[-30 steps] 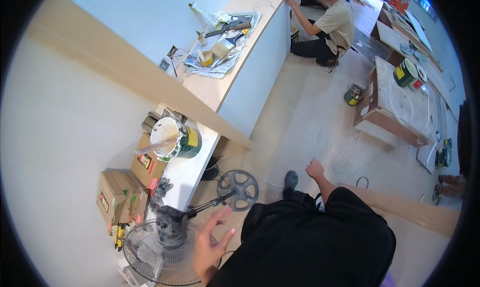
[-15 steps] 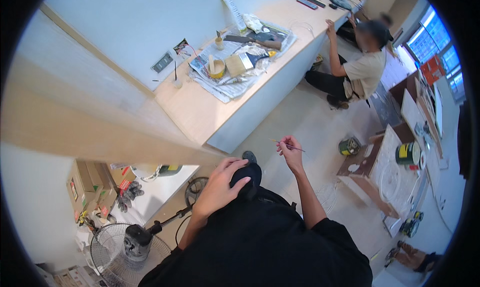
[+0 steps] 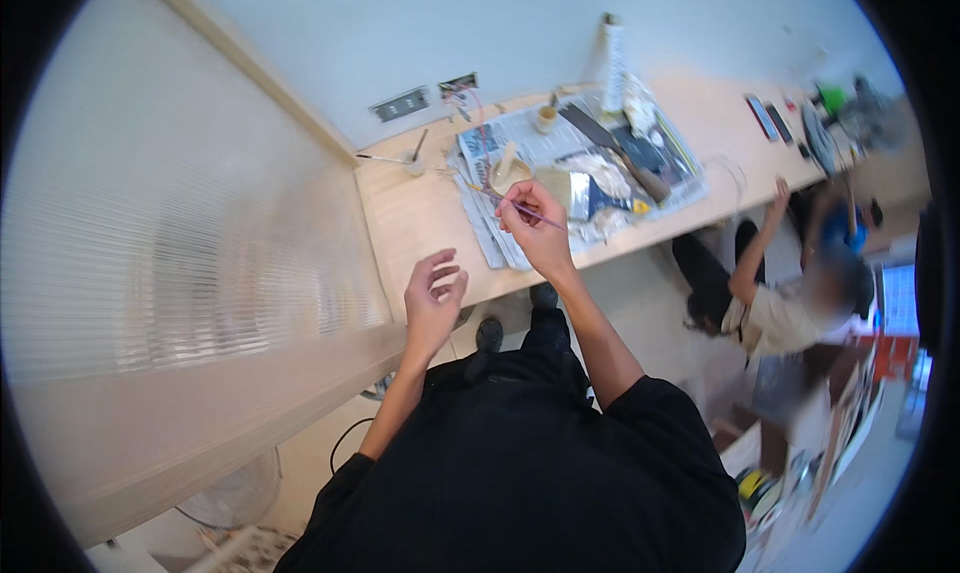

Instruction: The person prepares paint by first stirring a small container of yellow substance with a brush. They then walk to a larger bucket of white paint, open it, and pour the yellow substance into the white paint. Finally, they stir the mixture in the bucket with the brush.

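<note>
My right hand pinches a thin fine-tipped paintbrush over the near edge of the counter. Its tip points left, beside a small cup with a pale stick in it. Loosely curled, my left hand hovers at the counter's front left edge, fingers apart and holding nothing. Beyond my right hand, a wide flat brush rests on spread newspaper. A dark-bladed tool with a wooden handle and a small pot lie there too.
A ribbed translucent panel in a wooden frame stands at my left. On the counter are a small cup with a thin brush and an upright white tube. Open wall boxes show wires. A person crouches at the right.
My view has turned and come closer to the counter. My right hand has brought the thin paintbrush over the newspaper; my left hand has left my dark clothing and risen to the counter edge.
</note>
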The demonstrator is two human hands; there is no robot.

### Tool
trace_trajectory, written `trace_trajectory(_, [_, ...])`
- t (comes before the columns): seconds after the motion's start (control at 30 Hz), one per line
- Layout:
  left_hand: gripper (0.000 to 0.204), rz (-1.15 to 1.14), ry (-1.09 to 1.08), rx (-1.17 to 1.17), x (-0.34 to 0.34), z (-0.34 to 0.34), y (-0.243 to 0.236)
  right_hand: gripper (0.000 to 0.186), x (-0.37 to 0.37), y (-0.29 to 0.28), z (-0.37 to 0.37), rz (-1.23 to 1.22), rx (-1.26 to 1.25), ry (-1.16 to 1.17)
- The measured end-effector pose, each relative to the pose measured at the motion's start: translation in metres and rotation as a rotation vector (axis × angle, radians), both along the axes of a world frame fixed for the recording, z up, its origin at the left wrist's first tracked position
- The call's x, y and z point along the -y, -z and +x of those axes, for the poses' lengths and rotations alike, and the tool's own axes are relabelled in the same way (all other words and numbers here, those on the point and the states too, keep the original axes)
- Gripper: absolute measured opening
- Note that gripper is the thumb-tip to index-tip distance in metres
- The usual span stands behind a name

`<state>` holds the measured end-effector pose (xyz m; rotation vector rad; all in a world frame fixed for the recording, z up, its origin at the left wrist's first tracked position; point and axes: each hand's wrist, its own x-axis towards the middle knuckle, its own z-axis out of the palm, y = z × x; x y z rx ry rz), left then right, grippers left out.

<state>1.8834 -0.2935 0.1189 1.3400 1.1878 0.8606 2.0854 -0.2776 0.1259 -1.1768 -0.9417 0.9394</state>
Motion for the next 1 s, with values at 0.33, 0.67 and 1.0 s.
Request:
trace_trajectory(0.33, [0.077,0.186,-0.673,-0.391,-0.196,0.064,0.130,0.009,-0.072,-0.007,0.084,-0.055,-0.101,-0.331])
trace_trajectory(0.67, [0.050,0.229,-0.602,-0.334,-0.206,0.080,0.131,0.013,-0.103,-0.056,0.140,-0.073,0.027,-0.269])
trace_trajectory(1.0, [0.050,0.208,-0.341,0.155,-0.093,0.099,0.020,0.010,-0.115,-0.089,0.112,0.076,0.271,-0.467])
